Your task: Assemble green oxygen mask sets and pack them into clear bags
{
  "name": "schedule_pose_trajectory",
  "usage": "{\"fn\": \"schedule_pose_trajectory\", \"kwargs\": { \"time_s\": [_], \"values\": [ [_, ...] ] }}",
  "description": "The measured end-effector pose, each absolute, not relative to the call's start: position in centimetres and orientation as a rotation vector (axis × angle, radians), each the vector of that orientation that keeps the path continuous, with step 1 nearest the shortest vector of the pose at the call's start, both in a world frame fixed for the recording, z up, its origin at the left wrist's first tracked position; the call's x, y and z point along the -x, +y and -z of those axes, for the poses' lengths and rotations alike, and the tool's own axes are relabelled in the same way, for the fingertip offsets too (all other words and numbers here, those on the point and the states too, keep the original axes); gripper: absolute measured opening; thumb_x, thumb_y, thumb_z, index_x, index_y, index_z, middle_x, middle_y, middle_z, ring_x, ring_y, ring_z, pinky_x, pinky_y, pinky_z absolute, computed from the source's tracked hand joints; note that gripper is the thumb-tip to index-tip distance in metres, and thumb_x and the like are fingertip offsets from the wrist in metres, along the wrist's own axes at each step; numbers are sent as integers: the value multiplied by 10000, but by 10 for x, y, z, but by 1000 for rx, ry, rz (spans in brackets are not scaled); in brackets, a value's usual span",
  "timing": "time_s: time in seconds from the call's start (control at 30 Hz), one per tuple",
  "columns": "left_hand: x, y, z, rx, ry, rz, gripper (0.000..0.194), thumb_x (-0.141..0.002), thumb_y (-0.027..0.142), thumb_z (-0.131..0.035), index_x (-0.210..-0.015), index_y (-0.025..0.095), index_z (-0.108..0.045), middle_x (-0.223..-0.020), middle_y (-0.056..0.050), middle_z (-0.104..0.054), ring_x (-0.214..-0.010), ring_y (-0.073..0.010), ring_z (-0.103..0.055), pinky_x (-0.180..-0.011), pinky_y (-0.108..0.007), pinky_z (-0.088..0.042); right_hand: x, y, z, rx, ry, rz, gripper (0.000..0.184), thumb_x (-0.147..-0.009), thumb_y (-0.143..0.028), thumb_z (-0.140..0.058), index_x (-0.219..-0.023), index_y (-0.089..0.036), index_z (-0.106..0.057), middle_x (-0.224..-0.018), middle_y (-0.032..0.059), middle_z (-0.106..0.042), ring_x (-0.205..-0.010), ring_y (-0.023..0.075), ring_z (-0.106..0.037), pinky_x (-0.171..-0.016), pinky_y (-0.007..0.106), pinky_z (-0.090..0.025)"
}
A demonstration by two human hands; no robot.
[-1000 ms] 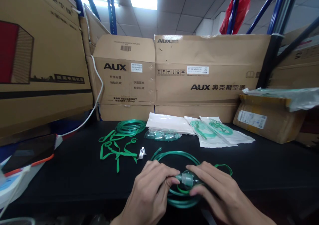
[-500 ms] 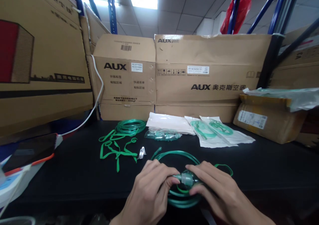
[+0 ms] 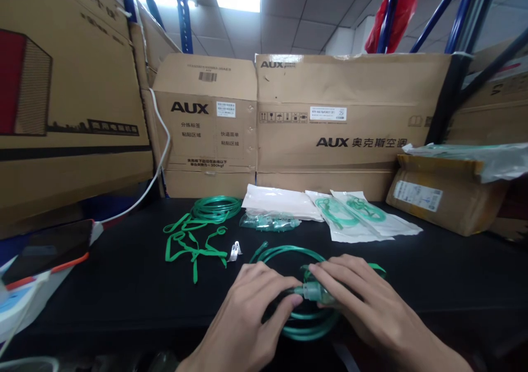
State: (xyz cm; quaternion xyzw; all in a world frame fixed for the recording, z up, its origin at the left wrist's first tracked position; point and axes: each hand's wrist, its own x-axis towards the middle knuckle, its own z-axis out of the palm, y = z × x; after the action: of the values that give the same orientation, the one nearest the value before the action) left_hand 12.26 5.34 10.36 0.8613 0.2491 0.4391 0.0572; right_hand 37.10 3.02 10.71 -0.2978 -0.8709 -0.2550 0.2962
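Pinched between the thumb and forefinger of my left hand [image 3: 256, 309] is the end of a green plastic tube [image 3: 303, 333], whose loops lie coiled on the black tabletop below. That end meets the pale, translucent connector [image 3: 312, 291] of a clear green oxygen mask [image 3: 326, 297]. My right hand [image 3: 365, 292] is closed around the mask, and most of the mask is hidden under its fingers. A green elastic strap [image 3: 378, 269] sticks out behind that hand. The tube's other end [image 3: 263, 246] points up and left, beyond my left hand.
Green straps [image 3: 193, 245] and metal nose clips [image 3: 235, 251] lie to the left, before a tubing coil [image 3: 216, 210]. White pouches [image 3: 280, 200], clear mask parts [image 3: 270, 222] and packaged tubing [image 3: 363, 212] lie farther back. Cardboard boxes [image 3: 350, 92] wall the back; a phone [image 3: 51, 248] is left.
My right hand has moved slightly right and turned over the mask, covering more of it. The connector has shifted a little right, with my left hand still at the tube end.
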Motion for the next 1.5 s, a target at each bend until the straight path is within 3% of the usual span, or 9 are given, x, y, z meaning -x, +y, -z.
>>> {"fn": "schedule_pose_trajectory", "kwargs": {
  "time_s": [0.33,0.57,0.77,1.03,1.2,1.5],
  "values": [
    [-118,55,-108,-2556,743,-1104,326,-1007,156,-614,-1258,355,-674,-976,59,-724,-866,-157,-590,-797,-307,-461,-380,29,-110,683,-2403,783,463,-1088,-129,-329,-1542,-111,-420,-1447,83,-618,-1368,238,-508,-1172,436,-391],
    [-119,57,-107,-2581,700,-1131,266,-1016,107,-550,-1137,261,-730,-906,8,-732,-829,-170,-601,-754,-308,-482,-377,27,-104,712,-2382,705,466,-1097,-146,-296,-1543,-126,-429,-1457,85,-608,-1402,237,-479,-1209,436,-346],
    [-120,56,-104,-2609,694,-1246,300,-988,29,-521,-1096,240,-705,-912,1,-737,-817,-184,-598,-746,-329,-473,-372,27,-104,746,-2356,662,436,-1070,-106,-397,-1497,-112,-482,-1343,118,-674,-1271,238,-593,-1120,430,-457],
    [-121,57,-102,-2624,715,-1301,287,-980,8,-513,-1054,225,-687,-926,6,-735,-824,-183,-592,-754,-345,-458,-372,33,-99,720,-2355,609,453,-1034,-78,-490,-1486,-82,-470,-1281,147,-689,-1208,264,-625,-1045,471,-509],
    [-122,57,-102,-2625,722,-1315,288,-980,-3,-502,-1045,215,-679,-931,9,-731,-828,-181,-581,-748,-343,-464,-367,37,-96,702,-2302,621,454,-1014,-155,-587,-1447,-52,-499,-1143,151,-730,-1075,265,-682,-945,462,-560],
    [-120,57,-100,-2636,731,-1339,308,-971,-11,-511,-1088,221,-674,-936,18,-729,-842,-178,-581,-778,-343,-465,-361,40,-96,692,-2268,497,413,-1016,-137,-569,-1418,-61,-507,-1058,137,-717,-970,238,-684,-874,431,-561]
  ]
}}
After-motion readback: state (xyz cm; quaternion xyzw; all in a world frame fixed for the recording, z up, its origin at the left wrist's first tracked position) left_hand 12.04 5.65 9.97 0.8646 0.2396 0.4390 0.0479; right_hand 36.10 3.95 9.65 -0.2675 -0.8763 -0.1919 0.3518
